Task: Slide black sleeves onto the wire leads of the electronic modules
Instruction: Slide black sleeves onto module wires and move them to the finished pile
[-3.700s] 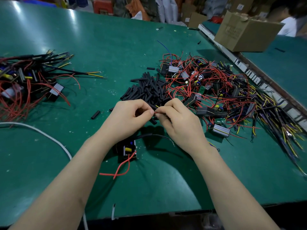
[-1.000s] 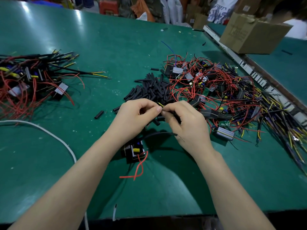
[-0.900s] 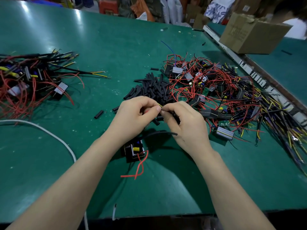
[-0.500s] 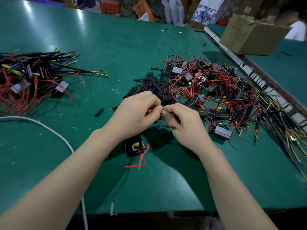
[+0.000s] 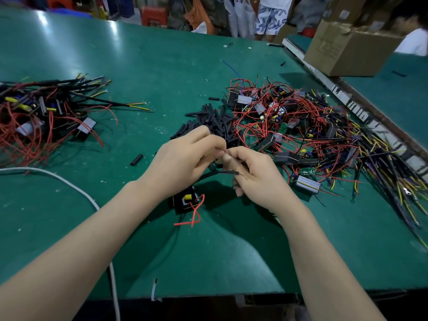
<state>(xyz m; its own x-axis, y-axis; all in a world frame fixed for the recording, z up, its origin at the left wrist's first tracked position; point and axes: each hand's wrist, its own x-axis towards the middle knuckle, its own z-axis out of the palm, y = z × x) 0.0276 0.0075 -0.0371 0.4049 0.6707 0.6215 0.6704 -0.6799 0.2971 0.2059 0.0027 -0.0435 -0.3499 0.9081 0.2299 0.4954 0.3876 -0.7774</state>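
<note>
**Black sleeve pinched between both hands above a module**

The black sleeve (image 5: 218, 173) ran from the module (image 5: 185, 201) up to the right hand (image 5: 256, 177), whose curled fingers gripped its free end. The left hand (image 5: 185, 158) met it fingertip to fingertip, pinching something too small to make out. The module sat on the green worktop (image 5: 162, 66) near its front edge, just under the left wrist, with a red lead (image 5: 195, 214) looping toward the edge.

Just beyond the hands lay a heap of loose sleeves (image 5: 215, 123), and one stray sleeve (image 5: 136, 159) lay left of them. Right of the heap sprawled a tangle of unsleeved modules (image 5: 301, 135). Sleeved modules (image 5: 46, 112) were piled at the left edge. A white cable (image 5: 69, 184) curved to the front edge. A cardboard box (image 5: 347, 49) stood at the far right corner; its printing was unreadable.
</note>
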